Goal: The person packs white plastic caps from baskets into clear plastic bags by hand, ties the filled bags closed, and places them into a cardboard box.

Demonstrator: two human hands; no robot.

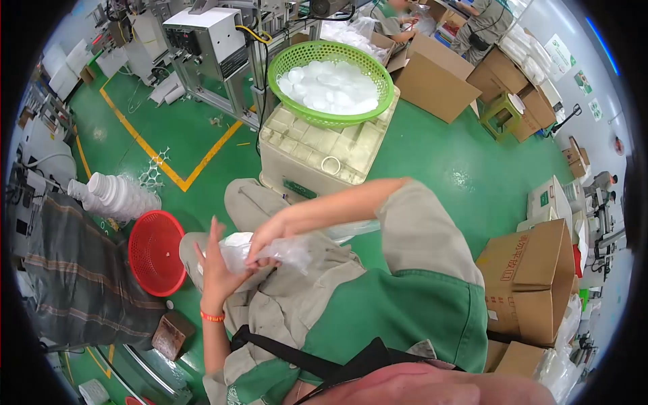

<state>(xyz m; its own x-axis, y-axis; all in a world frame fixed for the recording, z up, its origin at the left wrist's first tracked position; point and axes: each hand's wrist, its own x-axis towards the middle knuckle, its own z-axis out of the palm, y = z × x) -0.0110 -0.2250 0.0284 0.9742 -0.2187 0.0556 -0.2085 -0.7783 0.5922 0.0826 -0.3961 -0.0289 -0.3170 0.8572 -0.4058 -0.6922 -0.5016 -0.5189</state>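
Note:
A clear plastic bag [291,252], crumpled and see-through, hangs over my lap. My right hand [268,237] comes in from the right with its fingers closed on the bag. My left hand [223,264], with an orange wristband [212,316], is spread beside it, fingers pointing up. Part of the bag lies against the left palm, and the left thumb reaches toward the right fingers. Something white [237,239] shows behind the bag between the hands; its kind is unclear. Ahead stands a green plastic basket [278,94] holding many white, translucent round pieces.
The basket stands on an upturned cream crate [297,145], where a white ring [331,165] lies. A red basket [156,253] and stacked white cups [111,196] are at left. Cardboard boxes [530,277] stand at right. Machinery [206,44] is ahead left; co-workers [482,30] are at the back.

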